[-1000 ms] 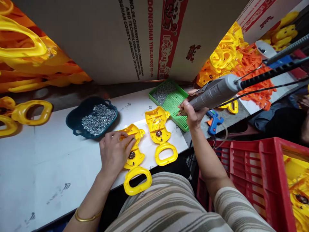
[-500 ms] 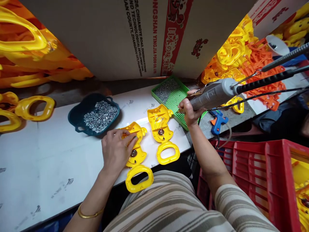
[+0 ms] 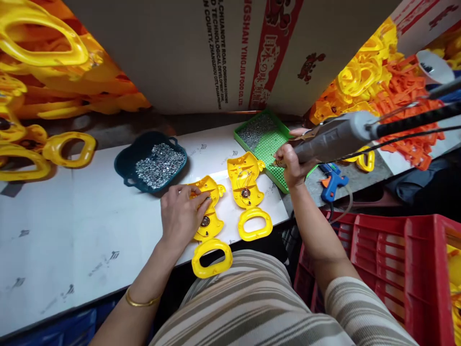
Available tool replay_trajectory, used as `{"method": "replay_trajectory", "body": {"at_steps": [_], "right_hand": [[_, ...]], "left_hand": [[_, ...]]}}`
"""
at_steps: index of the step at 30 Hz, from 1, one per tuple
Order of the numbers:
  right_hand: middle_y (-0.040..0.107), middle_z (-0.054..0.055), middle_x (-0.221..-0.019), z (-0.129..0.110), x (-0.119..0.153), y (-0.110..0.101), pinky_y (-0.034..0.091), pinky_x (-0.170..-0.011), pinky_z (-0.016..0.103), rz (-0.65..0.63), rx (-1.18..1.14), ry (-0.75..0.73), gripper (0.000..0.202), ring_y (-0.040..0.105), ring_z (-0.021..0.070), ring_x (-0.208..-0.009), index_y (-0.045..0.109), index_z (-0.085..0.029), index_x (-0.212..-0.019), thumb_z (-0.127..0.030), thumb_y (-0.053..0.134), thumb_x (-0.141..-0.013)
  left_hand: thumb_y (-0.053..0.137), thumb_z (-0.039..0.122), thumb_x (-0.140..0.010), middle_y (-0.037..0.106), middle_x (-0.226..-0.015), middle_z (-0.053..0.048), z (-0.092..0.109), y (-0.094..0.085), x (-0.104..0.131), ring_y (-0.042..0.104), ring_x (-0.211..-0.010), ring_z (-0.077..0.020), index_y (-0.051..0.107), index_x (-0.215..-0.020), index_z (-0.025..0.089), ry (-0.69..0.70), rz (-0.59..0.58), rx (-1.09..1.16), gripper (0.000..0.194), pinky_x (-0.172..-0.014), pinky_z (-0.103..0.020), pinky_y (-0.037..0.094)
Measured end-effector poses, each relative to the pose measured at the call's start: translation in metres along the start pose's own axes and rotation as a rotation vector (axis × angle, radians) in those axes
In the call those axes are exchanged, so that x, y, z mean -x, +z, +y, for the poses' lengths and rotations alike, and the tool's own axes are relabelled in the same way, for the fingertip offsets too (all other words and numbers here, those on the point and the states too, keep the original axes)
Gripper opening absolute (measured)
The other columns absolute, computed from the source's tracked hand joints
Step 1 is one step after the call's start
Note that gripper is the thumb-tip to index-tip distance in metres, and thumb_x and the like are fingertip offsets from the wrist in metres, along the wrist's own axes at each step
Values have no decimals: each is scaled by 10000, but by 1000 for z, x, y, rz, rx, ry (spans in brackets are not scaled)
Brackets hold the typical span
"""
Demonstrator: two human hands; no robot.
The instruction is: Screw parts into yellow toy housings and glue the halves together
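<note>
White worktable [image 3: 72,230] takes up most of the view, its left half bare, near edge running just under the work; cardboard box [image 3: 201,48] walls off the far side. Red crate [image 3: 389,259] sits low right beside the person's lap, close under the right forearm. Piles of yellow and orange plastic parts [image 3: 374,72] at far right, more yellow handle parts [image 3: 46,144] at far left. Grey electric screwdriver [image 3: 334,137] hangs on cables, right hand [image 3: 293,166] wrapped tight around its front end, tip over the near corner of the green tray [image 3: 266,144] of screws. Dark teal basket [image 3: 133,163] of screws just behind the left hand. Two yellow toy shells lie side by side at the table's near edge, handle loops overhanging toward the lap: left shell [image 3: 209,226] under the left hand [image 3: 182,216], fingers [image 3: 201,204] together, pressing flat on its upper part, not closed around it; right shell [image 3: 248,192] untouched, between the two hands, wire and small round part showing inside. Blue glue gun [image 3: 333,180] lies right of the tray, near the right wrist.
</note>
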State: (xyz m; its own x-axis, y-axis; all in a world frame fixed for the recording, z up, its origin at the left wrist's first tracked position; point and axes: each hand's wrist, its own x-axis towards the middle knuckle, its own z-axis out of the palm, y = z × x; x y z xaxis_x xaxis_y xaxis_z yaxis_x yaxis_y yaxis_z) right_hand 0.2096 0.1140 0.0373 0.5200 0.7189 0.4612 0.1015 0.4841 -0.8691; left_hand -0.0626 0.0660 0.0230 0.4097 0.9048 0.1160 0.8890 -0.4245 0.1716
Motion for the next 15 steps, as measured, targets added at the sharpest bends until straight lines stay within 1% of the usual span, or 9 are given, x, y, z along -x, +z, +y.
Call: {"method": "replay_trajectory", "body": {"at_steps": [2, 4, 5, 6, 8, 10, 12, 15], "right_hand": [[503, -73, -563, -17, 1, 1, 417, -394, 233, -34, -59, -41, 290, 479, 93, -416, 583, -260, -952, -440, 716, -767], [479, -69, -549, -38, 4, 5, 418, -406, 221, -101, -143, -95, 185, 457, 87, -425, 590, -258, -884, -394, 687, -805], [455, -66, -539, -48, 8, 8, 428, -418, 220, -155, -178, -109, 167, 445, 84, -427, 580, -249, -812, -389, 670, -817], [441, -56, -540, -57, 11, 13, 441, -431, 222, -221, -204, -111, 198, 451, 85, -438, 561, -236, -743, -391, 646, -831], [435, -44, -552, -70, 22, 24, 465, -452, 228, -348, -265, -98, 232, 472, 89, -459, 536, -227, -692, -380, 602, -854], [440, -47, -556, -74, 35, 39, 468, -444, 235, -427, -330, -65, 170, 477, 96, -457, 549, -243, -747, -363, 578, -865], [442, -61, -550, -70, 50, 56, 453, -406, 247, -465, -381, -28, 92, 459, 103, -423, 559, -277, -856, -364, 587, -856], [452, -67, -563, -56, 68, 75, 427, -358, 276, -487, -376, 23, 179, 439, 117, -384, 538, -323, -985, -394, 604, -834]], "left_hand": [[606, 340, -909, 672, -1000, -89, 2, 0, 0, 496, -1006, -316, 778, -977, 259, -7, -2, 4, 202, -784, -447, 403], [629, 333, -895, 672, -1010, -87, 4, 0, 0, 490, -1008, -309, 777, -967, 268, -21, -3, 13, 177, -790, -445, 400], [639, 330, -889, 670, -1018, -85, 5, -1, 0, 487, -1011, -304, 776, -963, 271, -27, -3, 21, 166, -795, -443, 400], [648, 328, -884, 669, -1025, -82, 6, -1, 1, 486, -1016, -298, 775, -957, 274, -35, -4, 29, 157, -802, -442, 400], [660, 322, -878, 666, -1028, -76, 8, -1, 1, 486, -1018, -286, 773, -950, 278, -46, -13, 48, 141, -818, -438, 398], [659, 317, -880, 661, -1024, -73, 9, -2, 0, 485, -1018, -278, 772, -948, 280, -52, -23, 60, 137, -829, -436, 395], [648, 314, -888, 658, -1027, -72, 9, -3, 0, 483, -1023, -276, 770, -941, 274, -57, -38, 68, 140, -834, -437, 391], [648, 303, -886, 655, -1041, -68, 10, -6, -1, 480, -1039, -281, 765, -909, 258, -63, -70, 74, 128, -838, -436, 387]]}}
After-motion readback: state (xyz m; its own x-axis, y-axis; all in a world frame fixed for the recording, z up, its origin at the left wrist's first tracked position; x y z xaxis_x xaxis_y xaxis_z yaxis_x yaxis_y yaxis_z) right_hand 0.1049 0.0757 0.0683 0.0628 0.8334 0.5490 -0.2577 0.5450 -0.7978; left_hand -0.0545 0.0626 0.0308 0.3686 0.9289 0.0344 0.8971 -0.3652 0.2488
